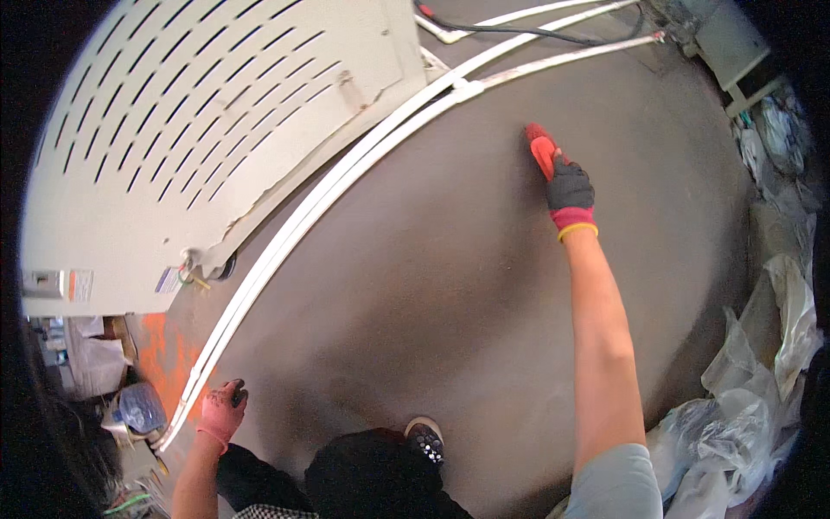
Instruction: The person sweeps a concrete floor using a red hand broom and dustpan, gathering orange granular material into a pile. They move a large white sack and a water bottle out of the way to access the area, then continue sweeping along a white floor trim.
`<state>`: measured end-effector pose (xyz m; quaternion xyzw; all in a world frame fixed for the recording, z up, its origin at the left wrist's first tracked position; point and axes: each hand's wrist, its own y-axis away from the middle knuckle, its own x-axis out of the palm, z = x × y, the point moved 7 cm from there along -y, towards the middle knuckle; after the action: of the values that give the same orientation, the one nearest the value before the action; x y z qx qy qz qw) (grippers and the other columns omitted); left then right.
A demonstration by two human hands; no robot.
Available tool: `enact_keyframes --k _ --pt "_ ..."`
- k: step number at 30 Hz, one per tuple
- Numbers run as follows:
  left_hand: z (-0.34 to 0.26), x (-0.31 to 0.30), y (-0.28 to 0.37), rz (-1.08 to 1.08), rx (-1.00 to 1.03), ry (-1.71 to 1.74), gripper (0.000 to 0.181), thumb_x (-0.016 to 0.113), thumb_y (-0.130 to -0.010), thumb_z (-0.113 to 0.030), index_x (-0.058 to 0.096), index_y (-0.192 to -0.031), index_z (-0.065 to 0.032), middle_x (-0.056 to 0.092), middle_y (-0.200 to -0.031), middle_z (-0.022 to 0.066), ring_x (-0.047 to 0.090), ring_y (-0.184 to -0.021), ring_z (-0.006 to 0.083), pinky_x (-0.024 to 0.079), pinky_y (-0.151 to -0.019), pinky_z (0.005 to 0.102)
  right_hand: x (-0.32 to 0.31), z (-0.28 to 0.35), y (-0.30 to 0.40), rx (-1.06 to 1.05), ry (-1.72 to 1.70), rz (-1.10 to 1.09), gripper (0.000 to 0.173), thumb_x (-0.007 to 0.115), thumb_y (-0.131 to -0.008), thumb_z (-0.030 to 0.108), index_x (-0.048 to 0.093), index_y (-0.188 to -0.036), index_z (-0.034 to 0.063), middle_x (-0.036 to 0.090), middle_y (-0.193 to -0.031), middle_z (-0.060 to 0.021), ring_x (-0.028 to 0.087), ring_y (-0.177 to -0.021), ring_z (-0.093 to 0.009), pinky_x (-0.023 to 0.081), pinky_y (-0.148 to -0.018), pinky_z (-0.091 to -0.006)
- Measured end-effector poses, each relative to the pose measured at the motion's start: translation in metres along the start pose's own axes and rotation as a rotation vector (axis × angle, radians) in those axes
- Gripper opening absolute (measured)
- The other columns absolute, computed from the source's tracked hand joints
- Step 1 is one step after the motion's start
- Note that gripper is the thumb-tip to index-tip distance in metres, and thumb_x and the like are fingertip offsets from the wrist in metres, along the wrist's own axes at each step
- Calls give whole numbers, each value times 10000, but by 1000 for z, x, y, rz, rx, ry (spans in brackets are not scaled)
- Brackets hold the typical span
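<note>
My right hand (570,188), in a black knit glove with a pink and yellow cuff, reaches forward over the grey floor (415,259). It grips a red hand-held tool (541,146), which looks like a scrubbing brush and is held low at the floor. Fingers cover its near end. At lower left, my left hand (222,410) wears a pink glove with dark stains. Its fingers curl loosely, and nothing shows between them. Just beside this hand run two white plastic pipes (285,240), lying on the floor in a long curve.
A beige machine cabinet (214,97) with slotted vents stands at upper left. A black cable (519,30) crosses the pipes at the top. Crumpled plastic sheeting (720,441) lies along the right. A clear blue container (140,407) is at lower left, near orange floor paint (165,350).
</note>
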<state>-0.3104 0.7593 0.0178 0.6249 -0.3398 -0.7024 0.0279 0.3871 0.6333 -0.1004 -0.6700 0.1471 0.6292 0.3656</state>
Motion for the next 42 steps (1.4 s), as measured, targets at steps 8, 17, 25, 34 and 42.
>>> enact_keyframes --k 8,17,25,34,42 --pt "-22 16 18 35 64 -17 301 582 -819 -221 581 -1084 -79 617 -1023 131 601 -915 309 484 -792 387 -9 262 181 -137 -547 163 427 442 -884 208 428 -1262 11 571 -826 -209 566 -736 -341 445 -632 -446" --pt "-30 3 24 -43 109 74 320 607 -797 -199 577 -1091 -77 612 -999 142 596 -915 319 483 -791 389 -34 276 117 -255 -103 51 445 461 -829 143 454 -1254 10 570 -884 -184 570 -820 -312 453 -649 -426" --pt "-6 2 46 -86 31 45 320 604 -806 -188 573 -1110 -90 615 -1003 145 600 -915 317 483 -795 398 -101 262 210 -331 -453 16 443 485 -821 163 467 -1259 94 592 -915 -192 599 -781 -327 472 -713 -452" --pt "-7 2 48 -85 34 78 336 589 -823 -227 562 -1119 -73 605 -1031 146 591 -934 316 478 -816 389 -58 112 210 1 -17 45 330 457 -902 234 504 -1197 92 571 -796 -184 566 -718 -345 458 -596 -443" --pt "-35 -8 50 -138 148 -8 307 592 -818 -198 561 -1099 -80 608 -980 136 597 -881 324 491 -767 390 -80 390 310 -389 -298 216 453 490 -843 158 414 -1277 53 527 -781 -152 534 -679 -282 416 -558 -409"
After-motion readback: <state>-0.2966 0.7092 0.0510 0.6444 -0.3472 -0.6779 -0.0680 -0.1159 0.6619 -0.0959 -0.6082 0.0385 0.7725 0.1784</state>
